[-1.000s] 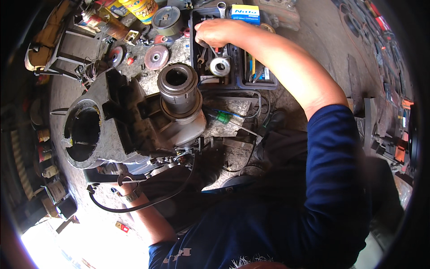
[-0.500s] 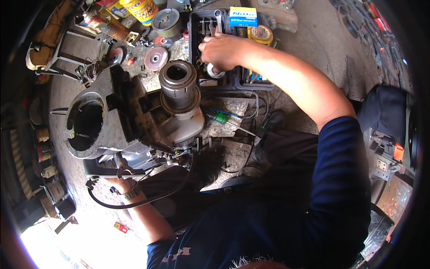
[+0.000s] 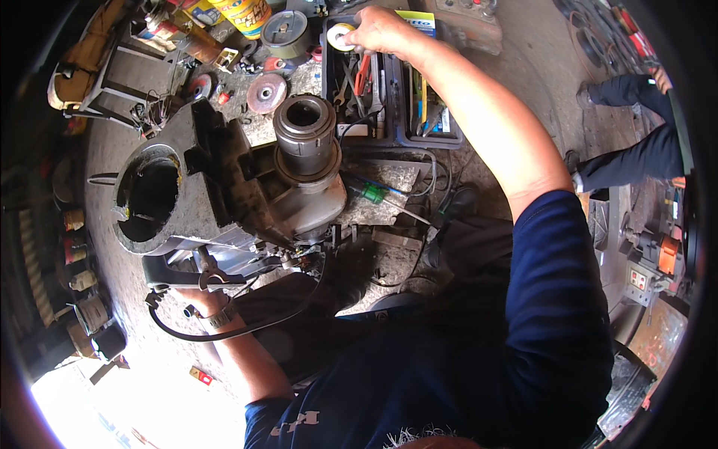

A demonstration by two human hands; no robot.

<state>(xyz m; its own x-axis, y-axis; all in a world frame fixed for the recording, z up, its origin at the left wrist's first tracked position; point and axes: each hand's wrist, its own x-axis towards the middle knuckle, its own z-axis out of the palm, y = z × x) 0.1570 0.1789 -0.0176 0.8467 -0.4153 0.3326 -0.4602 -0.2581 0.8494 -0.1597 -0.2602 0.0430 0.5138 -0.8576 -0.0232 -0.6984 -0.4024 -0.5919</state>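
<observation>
At the far end of the black toolbox, my right hand pinches a roll of whitish tape between thumb and fingers. Below it in the box lie a red-handled tool and several wrenches. My left hand is at the underside of a dark metal bracket, its fingers largely hidden. That bracket sits against a big grey cast-metal housing with a wide round opening. A dark ribbed cylinder stands upright on the housing's right part. A black hose loops over my left wrist.
Left of the toolbox are a grinding disc, a grey can and a yellow tub. A green-handled screwdriver lies near the housing. Another person's legs show at the right, near a socket box.
My right hand has moved away from me across the toolbox with the tape roll, uncovering the red-handled tool. Another person's legs have come into view at right. My left hand stays at the bracket.
</observation>
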